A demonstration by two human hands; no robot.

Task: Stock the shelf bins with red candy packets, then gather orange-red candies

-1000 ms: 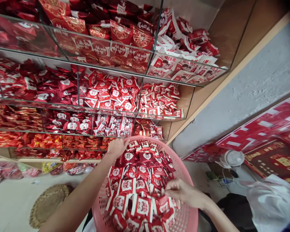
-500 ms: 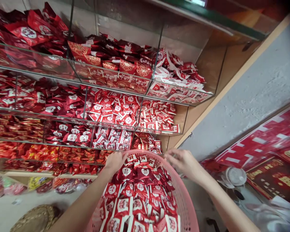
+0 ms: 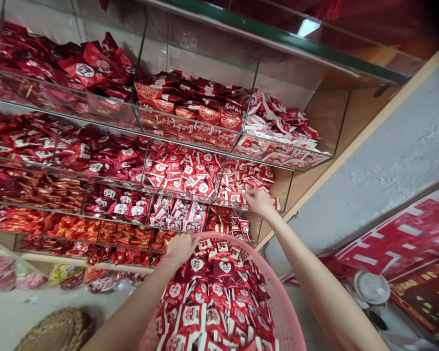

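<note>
A pink plastic basket (image 3: 278,302) heaped with red and white candy packets (image 3: 215,292) sits low in the middle. My left hand (image 3: 180,247) is curled over the basket's far rim and grips it. My right hand (image 3: 258,201) reaches up to the right-hand bin (image 3: 249,183) of the second glass shelf, fingers closed on a red and white packet (image 3: 237,198) at the bin's front edge. That bin holds many similar packets.
Tiered glass shelves (image 3: 168,131) divided into bins of red sweets fill the wall ahead. A wooden side panel (image 3: 314,175) and a grey wall (image 3: 388,146) lie to the right. A woven mat (image 3: 54,331) lies on the floor lower left; red printed sheets (image 3: 398,239) and a small fan (image 3: 371,287) sit lower right.
My right hand has risen from inside the basket, past its far rim, up to the shelf bin. The view has tilted upward. My left hand has stayed on the rim.
</note>
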